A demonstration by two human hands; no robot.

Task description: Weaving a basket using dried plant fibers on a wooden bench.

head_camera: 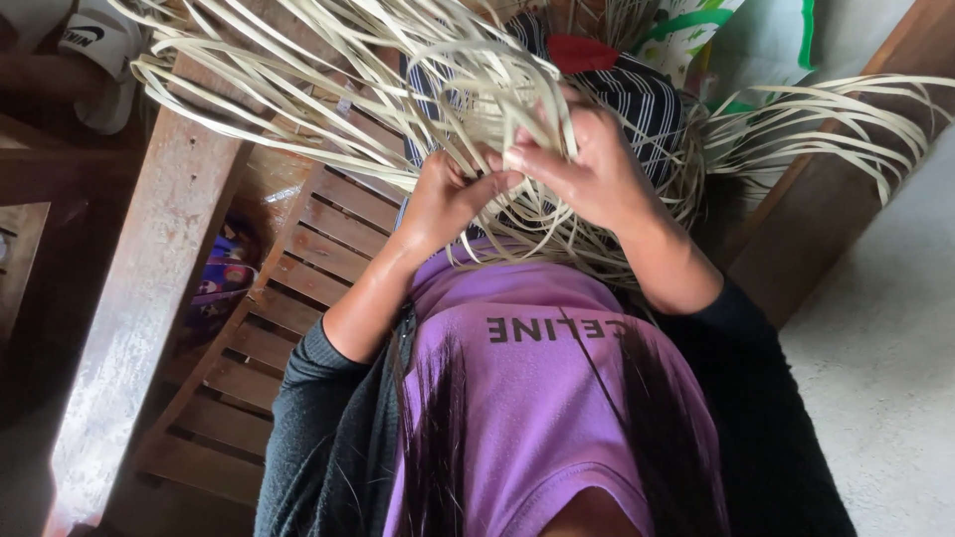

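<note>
Both hands pinched the pale straw strips (497, 109) right at the middle of the bunch, the left hand (448, 194) and the right hand (587, 164) closed tight and touching. The long strips fanned up and out to both sides (away from the body), above a slatted wooden bench (298, 259).

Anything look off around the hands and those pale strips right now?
Nothing looks damaged or spilled. Both the left hand and right hand grip the pale strips; loose ends fan out untidily over the slatted wooden bench.
</note>
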